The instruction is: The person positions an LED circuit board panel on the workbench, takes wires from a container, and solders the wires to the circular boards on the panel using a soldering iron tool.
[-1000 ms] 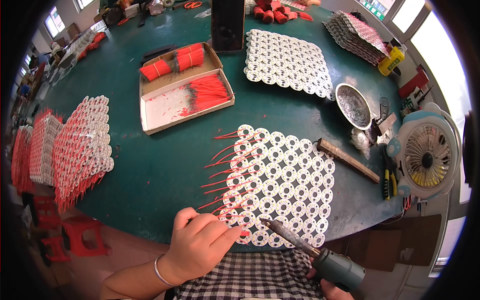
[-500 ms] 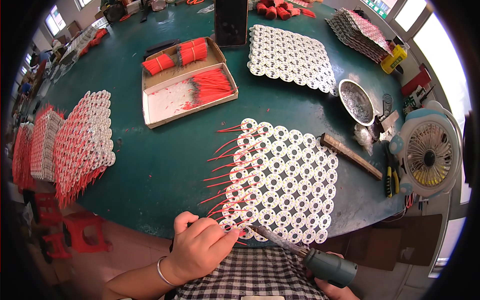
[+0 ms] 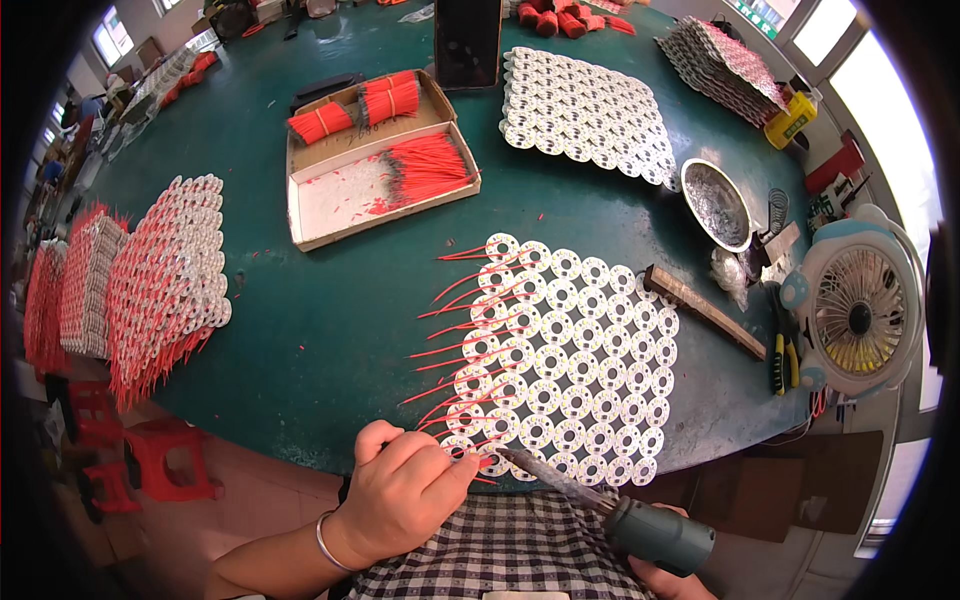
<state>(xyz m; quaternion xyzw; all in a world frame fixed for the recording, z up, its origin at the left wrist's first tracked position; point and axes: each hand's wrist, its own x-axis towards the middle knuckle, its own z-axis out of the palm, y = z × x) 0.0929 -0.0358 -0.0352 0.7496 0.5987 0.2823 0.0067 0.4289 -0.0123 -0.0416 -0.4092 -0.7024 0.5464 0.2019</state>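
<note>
At the near edge of a round green desk point(image 3: 300, 330), a panel of white ring-shaped circuit boards point(image 3: 560, 365) is being worked on. The left hand point(image 3: 400, 495) is closed, its fingers point(image 3: 455, 470) pinched on a thin red wire point(image 3: 483, 462) at the panel's bottom-left corner. A soldering iron point(image 3: 600, 505) with a grey-green handle is gripped by the right hand point(image 3: 665, 580), mostly out of view, its tip brought just beside the pinched wire. Red leads are fanned from the panel's left side. Farther back, a cardboard tray of red wires point(image 3: 380, 170) is seen; a small fan point(image 3: 855, 310) is stood at the right.
</note>
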